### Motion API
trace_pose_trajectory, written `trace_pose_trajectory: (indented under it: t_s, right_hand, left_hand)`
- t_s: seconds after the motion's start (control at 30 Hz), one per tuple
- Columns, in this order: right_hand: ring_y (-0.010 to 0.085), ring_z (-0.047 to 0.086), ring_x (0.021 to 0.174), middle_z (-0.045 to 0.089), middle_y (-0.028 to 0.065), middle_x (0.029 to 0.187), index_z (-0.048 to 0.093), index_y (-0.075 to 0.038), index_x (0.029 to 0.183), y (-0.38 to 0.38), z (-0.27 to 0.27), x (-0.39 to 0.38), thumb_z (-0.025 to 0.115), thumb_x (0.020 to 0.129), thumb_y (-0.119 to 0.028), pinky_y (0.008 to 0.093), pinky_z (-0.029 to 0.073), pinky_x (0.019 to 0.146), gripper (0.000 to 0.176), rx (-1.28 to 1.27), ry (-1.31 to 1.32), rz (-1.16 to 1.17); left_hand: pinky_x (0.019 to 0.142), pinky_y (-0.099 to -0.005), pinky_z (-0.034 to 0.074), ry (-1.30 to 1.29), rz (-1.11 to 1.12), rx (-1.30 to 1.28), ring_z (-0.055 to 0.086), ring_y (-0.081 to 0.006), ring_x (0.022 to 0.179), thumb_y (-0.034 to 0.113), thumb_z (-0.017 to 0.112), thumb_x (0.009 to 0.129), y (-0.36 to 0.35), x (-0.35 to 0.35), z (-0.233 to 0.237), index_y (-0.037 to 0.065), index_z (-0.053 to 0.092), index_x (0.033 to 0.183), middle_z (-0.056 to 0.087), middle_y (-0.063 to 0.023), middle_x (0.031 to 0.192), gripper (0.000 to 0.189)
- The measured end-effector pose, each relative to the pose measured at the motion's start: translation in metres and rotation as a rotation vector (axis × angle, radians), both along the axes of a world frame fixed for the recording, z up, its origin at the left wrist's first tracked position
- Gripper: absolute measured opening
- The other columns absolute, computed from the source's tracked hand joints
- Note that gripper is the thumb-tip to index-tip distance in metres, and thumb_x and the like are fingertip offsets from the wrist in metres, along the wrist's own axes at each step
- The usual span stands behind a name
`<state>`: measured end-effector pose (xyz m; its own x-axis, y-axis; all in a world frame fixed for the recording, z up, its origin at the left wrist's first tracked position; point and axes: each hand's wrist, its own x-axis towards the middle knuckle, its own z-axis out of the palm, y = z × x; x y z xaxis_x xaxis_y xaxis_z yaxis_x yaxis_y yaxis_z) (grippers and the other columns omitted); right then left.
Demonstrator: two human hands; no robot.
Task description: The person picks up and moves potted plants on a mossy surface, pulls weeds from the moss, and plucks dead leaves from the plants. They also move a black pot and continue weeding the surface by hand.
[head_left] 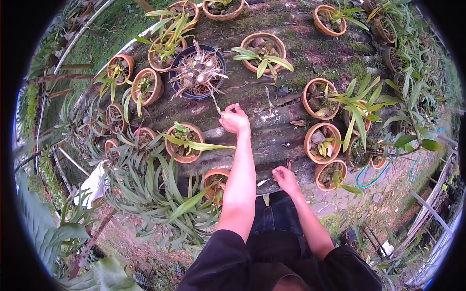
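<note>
We can pass over the middle of the table (286, 115), but the black pot (193, 96) stands near our left hand (235, 119) and clay pots (308, 148) line the right.

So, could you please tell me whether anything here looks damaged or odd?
Yes: the black pot, just beyond the left hand, holds a tangle of dry, pale stalks with no clear green leaves, unlike the neighbouring terracotta pots. A brown, withered leaf also lies loose on the mossy corrugated surface.
</note>
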<state>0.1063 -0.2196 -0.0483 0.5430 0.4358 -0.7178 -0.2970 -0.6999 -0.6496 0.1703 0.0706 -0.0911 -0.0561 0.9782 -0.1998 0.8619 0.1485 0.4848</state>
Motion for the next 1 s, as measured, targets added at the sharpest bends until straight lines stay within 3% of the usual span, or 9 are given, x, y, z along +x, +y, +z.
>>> trace_pose_trajectory:
  t_s: [0.23,0.3,0.37,0.57,0.63,0.77,0.8,0.9,1.0]
  right_hand:
    - [0.0113,0.066,0.066,0.071,0.0063,0.076,0.068,-0.001,0.098,-0.001,-0.004,0.000,0.066,0.096,-0.023,0.0292,0.052,0.064,0.023,0.002,0.020,-0.003]
    - [0.0118,0.067,0.066,0.071,0.0062,0.076,0.068,-0.001,0.098,0.000,0.001,0.001,0.066,0.095,-0.023,0.0295,0.053,0.064,0.023,-0.027,0.022,0.002]
    - [0.0124,0.068,0.067,0.071,0.0063,0.076,0.068,-0.001,0.098,-0.003,-0.006,-0.001,0.066,0.095,-0.023,0.0297,0.053,0.064,0.022,-0.007,0.024,-0.013]
    - [0.0129,0.068,0.068,0.071,0.0068,0.076,0.068,-0.001,0.098,-0.002,0.000,0.001,0.066,0.095,-0.023,0.0297,0.053,0.065,0.022,-0.003,0.010,0.012]
    - [0.0125,0.067,0.068,0.070,0.0066,0.075,0.068,-0.001,0.097,-0.002,0.000,-0.002,0.066,0.095,-0.023,0.0296,0.052,0.065,0.022,0.004,-0.003,0.006]
    - [0.0128,0.068,0.071,0.071,0.0064,0.078,0.067,0.000,0.099,0.001,0.005,0.002,0.065,0.097,-0.021,0.0286,0.053,0.067,0.022,-0.033,0.002,0.050]
    - [0.0132,0.069,0.074,0.071,0.0066,0.080,0.066,0.000,0.100,0.002,0.004,0.003,0.065,0.098,-0.021,0.0281,0.054,0.069,0.021,-0.052,0.008,0.073]
    - [0.0133,0.070,0.073,0.071,0.0073,0.081,0.066,0.000,0.100,0.003,0.004,0.004,0.065,0.098,-0.021,0.0284,0.054,0.069,0.022,-0.033,0.029,0.062]
    - [0.0127,0.069,0.073,0.071,0.0060,0.080,0.066,-0.001,0.100,0.006,0.005,0.007,0.065,0.097,-0.023,0.0285,0.054,0.068,0.023,-0.047,0.036,0.066]
  left_hand:
    - [0.077,-0.0432,0.045,-0.287,-0.216,0.143,0.056,-0.0292,0.080,0.016,0.073,0.087,-0.033,-0.012,0.028,0.006,0.067,0.088,0.060,-0.0089,0.081,0.011]
    - [0.070,-0.0369,0.050,-0.590,-0.458,-0.105,0.061,-0.0225,0.072,0.010,0.072,0.086,-0.055,-0.011,0.042,0.003,0.066,0.093,0.062,-0.0090,0.081,0.012]
    - [0.065,-0.0337,0.051,-0.595,-0.629,-0.366,0.063,-0.0187,0.068,0.008,0.073,0.085,-0.069,-0.006,0.053,0.002,0.066,0.098,0.064,-0.0083,0.081,0.016]
    - [0.063,-0.0339,0.051,-0.595,-0.049,-0.212,0.060,-0.0137,0.064,0.021,0.068,0.094,-0.045,0.004,0.029,-0.001,0.065,0.090,0.064,-0.0045,0.076,0.022]
    - [0.065,-0.0343,0.051,-0.783,0.211,-0.396,0.060,-0.0128,0.069,0.032,0.061,0.099,-0.007,-0.013,0.002,0.001,0.061,0.102,0.065,-0.0038,0.086,0.031]
    - [0.079,-0.0438,0.055,-1.222,0.596,-0.107,0.060,-0.0268,0.106,0.055,0.045,0.102,0.054,0.008,0.040,0.005,0.039,0.139,0.050,-0.0153,0.133,0.061]
    - [0.085,-0.0508,0.056,-1.285,0.564,-0.113,0.054,-0.0330,0.121,0.057,0.042,0.102,0.065,0.006,0.041,0.011,0.027,0.150,0.039,-0.0158,0.146,0.068]
    - [0.087,-0.0539,0.056,-1.382,0.682,-0.147,0.055,-0.0341,0.121,0.059,0.039,0.102,0.083,0.006,0.053,0.014,0.026,0.152,0.039,-0.0153,0.149,0.068]
    - [0.081,-0.0507,0.062,-1.307,0.605,-0.173,0.058,-0.0320,0.116,0.037,0.045,0.105,0.090,0.006,0.069,0.011,0.036,0.147,0.045,-0.0148,0.143,0.050]
